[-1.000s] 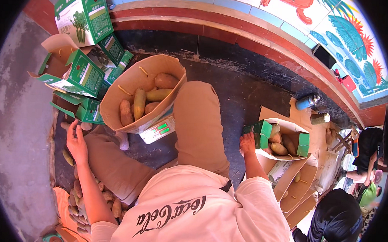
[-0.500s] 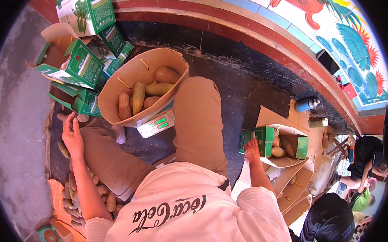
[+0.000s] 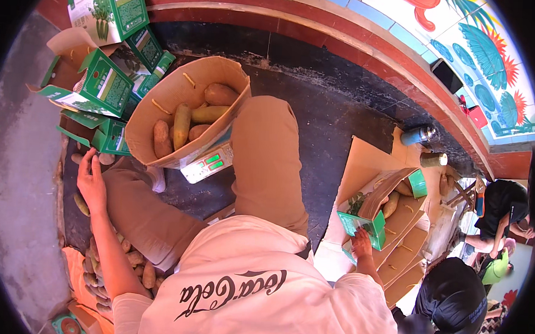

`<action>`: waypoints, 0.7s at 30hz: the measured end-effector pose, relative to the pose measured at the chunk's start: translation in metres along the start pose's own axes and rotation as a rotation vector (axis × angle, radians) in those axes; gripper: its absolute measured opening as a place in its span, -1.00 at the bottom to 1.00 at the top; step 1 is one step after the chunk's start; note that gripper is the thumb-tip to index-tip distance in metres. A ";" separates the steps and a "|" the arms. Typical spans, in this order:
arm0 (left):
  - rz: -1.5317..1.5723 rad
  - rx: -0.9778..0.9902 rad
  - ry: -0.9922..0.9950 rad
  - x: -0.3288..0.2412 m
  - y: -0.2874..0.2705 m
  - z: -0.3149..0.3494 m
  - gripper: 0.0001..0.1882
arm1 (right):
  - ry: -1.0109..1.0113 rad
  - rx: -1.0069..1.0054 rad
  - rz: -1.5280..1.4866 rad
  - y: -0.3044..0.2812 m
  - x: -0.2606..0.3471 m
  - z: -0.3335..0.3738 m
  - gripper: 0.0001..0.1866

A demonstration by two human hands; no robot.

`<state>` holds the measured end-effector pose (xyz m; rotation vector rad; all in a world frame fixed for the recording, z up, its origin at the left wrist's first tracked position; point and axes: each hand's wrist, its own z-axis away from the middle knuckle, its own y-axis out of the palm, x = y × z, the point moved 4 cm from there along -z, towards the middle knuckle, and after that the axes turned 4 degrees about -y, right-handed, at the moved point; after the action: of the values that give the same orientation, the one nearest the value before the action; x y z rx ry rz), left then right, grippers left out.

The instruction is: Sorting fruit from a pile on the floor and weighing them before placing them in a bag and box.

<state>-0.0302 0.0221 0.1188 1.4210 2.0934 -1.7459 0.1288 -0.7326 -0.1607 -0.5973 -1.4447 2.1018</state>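
My left hand (image 3: 92,181) hangs open beside my bent left knee with nothing in it, close to a small green carton (image 3: 110,135). On the right, my right hand (image 3: 363,241) is closed on the near end of a green carton (image 3: 363,224), which lies tilted on brown cardboard. Long brown tubers (image 3: 391,204) show inside it. Between my knees stands a large open cardboard tub (image 3: 139,131) with several tubers in it, some brown, some yellowish-green. It rests on a white scale (image 3: 206,169) with a lit green display.
More green cartons (image 3: 101,79) are stacked at the far left. Loose tubers (image 3: 133,258) lie by my left hip on orange sheeting. A blue flask (image 3: 417,135) and a can (image 3: 433,159) stand beyond the cardboard (image 3: 357,162). A person in dark clothes (image 3: 452,300) is close at the right.
My right hand has moved slightly nearer and right, and the green carton has turned and tilted with it. The left hand stays open. The whole view has shifted a little.
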 end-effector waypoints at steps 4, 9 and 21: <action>0.110 -0.010 -0.084 0.008 0.007 0.000 -0.74 | 0.043 0.031 0.025 -0.017 0.024 -0.028 -0.88; 0.096 -0.014 -0.074 0.006 0.010 0.000 -0.75 | 0.204 0.009 -0.073 -0.028 0.040 -0.074 -0.90; 0.095 -0.084 0.020 -0.006 0.000 0.009 -0.78 | -0.011 -0.816 -0.306 -0.270 0.065 -0.271 -0.88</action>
<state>-0.0307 0.0111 0.1190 1.4953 2.0459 -1.5966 0.2908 -0.4173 -0.0023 -0.5925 -2.2309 1.2332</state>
